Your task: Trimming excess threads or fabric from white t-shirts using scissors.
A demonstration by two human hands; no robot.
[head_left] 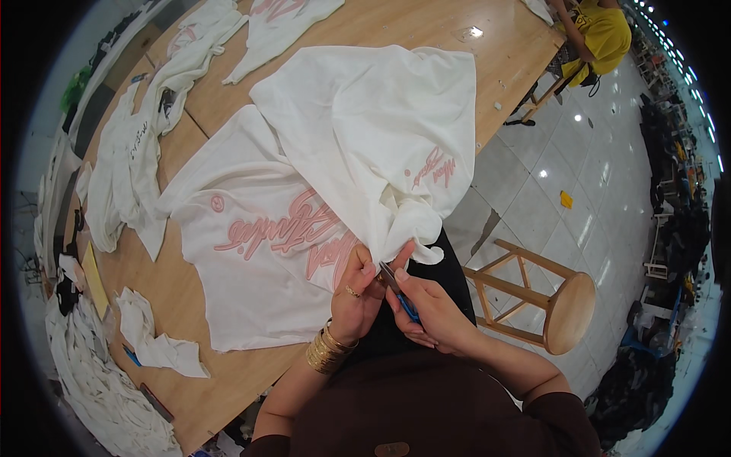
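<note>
1. Fingertips of the left hand point(356, 293) pinch a gathered fold at the lower edge of a white T-shirt point(373, 129), thumb pressed against the cloth just where it bunches.
2. The left hand wears a ring on one finger and a stack of gold bangles point(329, 350) at the wrist.
3. The right hand point(430, 312) is closed around small thread snips with a blue handle point(401, 293); their metal tip points up into the pinched fold, right between the two thumbs.
4. The two hands touch each other at the fold, just off the near edge of the wooden table point(426, 30), above the person's dark lap.
5. The held T-shirt rises from the hands and drapes back over the table, with a pink script print showing near its right hem.
6. Under it lies a second white T-shirt point(251, 251), flat on the table, with a large pink script print across it.
7. A small crumpled piece of white cloth point(156, 343) lies near the table's edge, left of the left forearm.
8. More white garments point(145, 145) are heaped along the far left of the table.
9. A wooden stool point(552, 301) stands on the glossy tiled floor, to the right of the right arm.
10. At the far corner of the table sits another person in a yellow top point(601, 30).
</note>
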